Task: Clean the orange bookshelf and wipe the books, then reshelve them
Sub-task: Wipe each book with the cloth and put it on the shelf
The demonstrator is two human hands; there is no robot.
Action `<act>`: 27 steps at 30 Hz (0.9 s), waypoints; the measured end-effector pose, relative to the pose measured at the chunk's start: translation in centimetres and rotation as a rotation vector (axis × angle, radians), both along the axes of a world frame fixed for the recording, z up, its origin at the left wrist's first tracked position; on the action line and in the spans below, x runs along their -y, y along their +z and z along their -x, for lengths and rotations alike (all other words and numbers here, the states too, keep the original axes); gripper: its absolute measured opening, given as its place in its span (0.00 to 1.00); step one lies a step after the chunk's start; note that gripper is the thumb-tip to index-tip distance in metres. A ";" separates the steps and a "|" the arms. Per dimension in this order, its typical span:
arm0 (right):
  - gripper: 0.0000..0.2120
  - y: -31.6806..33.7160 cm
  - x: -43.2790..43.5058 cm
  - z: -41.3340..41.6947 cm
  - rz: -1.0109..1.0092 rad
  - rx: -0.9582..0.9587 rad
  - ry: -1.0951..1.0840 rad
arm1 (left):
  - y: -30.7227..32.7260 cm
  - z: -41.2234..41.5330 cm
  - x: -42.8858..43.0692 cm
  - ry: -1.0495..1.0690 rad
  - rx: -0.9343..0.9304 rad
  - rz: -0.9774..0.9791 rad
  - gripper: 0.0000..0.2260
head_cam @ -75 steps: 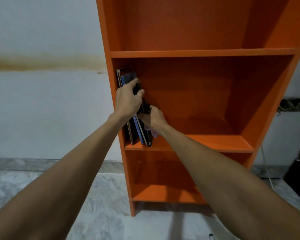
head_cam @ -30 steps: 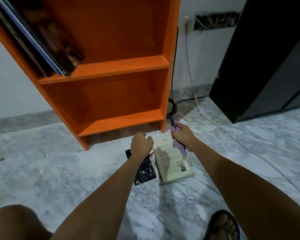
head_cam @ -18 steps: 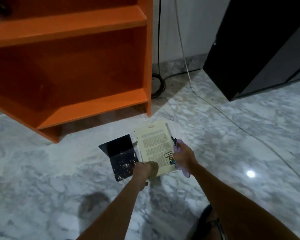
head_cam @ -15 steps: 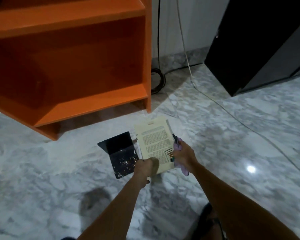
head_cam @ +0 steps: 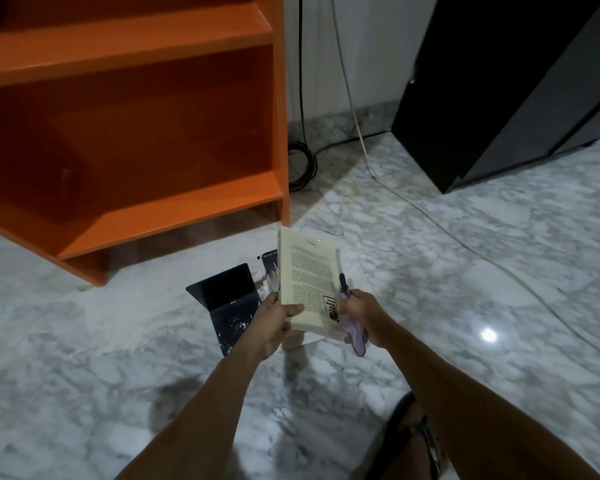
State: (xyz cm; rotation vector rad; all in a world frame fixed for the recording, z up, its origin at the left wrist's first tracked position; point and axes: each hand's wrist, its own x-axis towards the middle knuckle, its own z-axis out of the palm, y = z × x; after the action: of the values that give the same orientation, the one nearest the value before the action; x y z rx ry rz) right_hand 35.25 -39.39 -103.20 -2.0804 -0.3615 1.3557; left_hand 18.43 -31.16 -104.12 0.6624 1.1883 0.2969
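Observation:
A cream paperback book [head_cam: 308,271] is lifted off the marble floor, back cover up. My left hand [head_cam: 272,323] grips its near left corner, thumb on the cover. My right hand [head_cam: 361,311] holds a purple cloth [head_cam: 355,336] against the book's right edge. A dark blue book [head_cam: 227,303] lies on the floor to the left, and another dark book [head_cam: 269,263] shows partly behind the paperback. The orange bookshelf [head_cam: 160,199] stands at the upper left, its two lower shelves bare.
A black cabinet [head_cam: 499,91] stands at the upper right. A coiled black cable [head_cam: 300,164] and a white cord [head_cam: 430,216] run along the floor by the wall. My sandalled foot [head_cam: 416,434] is at the bottom right.
Earlier both hands were at the books on the shelf. Then I bent down to the floor, took the cream paperback by its near edge and raised it off the floor.

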 end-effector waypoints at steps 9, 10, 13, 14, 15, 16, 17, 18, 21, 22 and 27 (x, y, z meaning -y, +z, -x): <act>0.08 10.7 -1.0 0.0 -0.319 0.574 0.128 | 8.4 2.1 -0.1 -0.014 0.147 -0.120 0.14; 0.08 12.3 -1.0 0.5 -0.438 0.626 0.147 | 9.7 2.6 -0.1 -0.002 0.173 -0.144 0.14; 0.16 15.9 -0.7 2.8 -0.707 0.837 0.232 | 13.1 4.4 -0.6 0.036 0.219 -0.213 0.13; 0.20 16.7 -0.7 3.4 -0.744 0.914 0.231 | 13.9 4.8 -0.8 0.037 0.214 -0.234 0.14; 0.24 17.6 -0.9 4.3 -0.780 0.983 0.205 | 14.9 5.3 -0.9 0.037 0.208 -0.259 0.14; 0.27 18.4 -1.1 5.0 -0.814 1.036 0.164 | 15.7 5.9 -1.0 0.036 0.205 -0.284 0.14; 0.29 19.4 -1.4 5.8 -0.849 1.062 0.118 | 16.4 6.4 -1.0 0.040 0.207 -0.301 0.14; 0.30 20.5 -1.7 6.8 -0.883 1.058 0.094 | 17.1 7.0 -1.0 0.047 0.218 -0.314 0.14; 0.30 22.0 -2.5 9.7 -0.963 0.955 0.325 | 18.8 8.3 -1.1 0.050 0.270 -0.339 0.14; 0.29 21.7 -2.7 10.7 -0.967 0.929 0.489 | 19.2 8.6 -1.1 0.047 0.290 -0.355 0.14; 0.21 20.1 -4.3 12.6 -1.151 0.894 0.763 | 21.5 10.8 -0.7 -0.035 0.378 -0.454 0.10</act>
State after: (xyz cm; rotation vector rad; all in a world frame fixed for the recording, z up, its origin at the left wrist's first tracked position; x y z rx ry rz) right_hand 22.66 -35.08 -83.06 -1.3614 -1.9044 0.1804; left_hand 7.63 -30.41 -82.67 0.9709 0.7481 0.6439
